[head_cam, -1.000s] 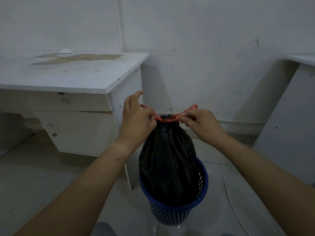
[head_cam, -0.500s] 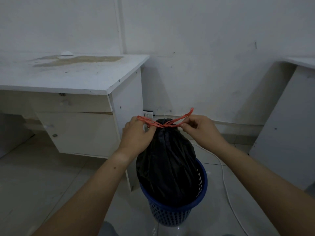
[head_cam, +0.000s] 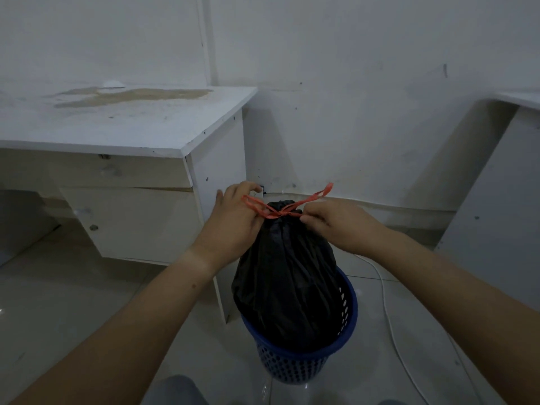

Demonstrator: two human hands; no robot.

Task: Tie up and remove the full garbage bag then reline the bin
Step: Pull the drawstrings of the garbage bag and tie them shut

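Full black plastic garbage bag (head_cam: 287, 276) stands upright in round blue perforated plastic bin (head_cam: 304, 361) at 6 o'clock on the tiled floor (head_cam: 73, 302), neck gathered by orange drawstring (head_cam: 280, 210). Left hand (head_cam: 236, 220) pinches the strand at 9 o'clock of the knot; right hand (head_cam: 339, 220) pinches the strand at 3 o'clock. White desk (head_cam: 122, 121) at 10 o'clock; white cable (head_cam: 388, 314) at 4 o'clock.

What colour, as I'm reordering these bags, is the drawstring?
The drawstring is orange-red; the head view shows it best.

Bare forearms (head_cam: 140, 323); grey trousers (head_cam: 179, 390) at knees.
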